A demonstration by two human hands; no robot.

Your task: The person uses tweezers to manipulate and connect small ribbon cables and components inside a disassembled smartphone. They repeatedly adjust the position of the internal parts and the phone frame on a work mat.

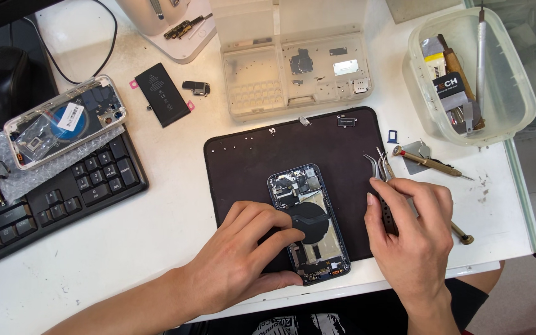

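An opened phone body (pixel 308 217) with exposed inner parts lies on a dark work mat (pixel 249 155). My left hand (pixel 243 257) rests on the mat and steadies the phone's lower left side, with a finger touching its round black coil. Just right of the phone, my right hand (pixel 414 232) grips metal tweezers (pixel 376 166) whose curved tips point up and away from the phone. A thin tool handle also sticks out under this hand.
A black battery (pixel 161 94) and a second phone shell (pixel 63 121) on bubble wrap lie left, over a black keyboard (pixel 63 198). A parts organiser tray (pixel 296 74) sits behind the mat. A clear tub of tools (pixel 473 74) and a screwdriver (pixel 429 162) are right.
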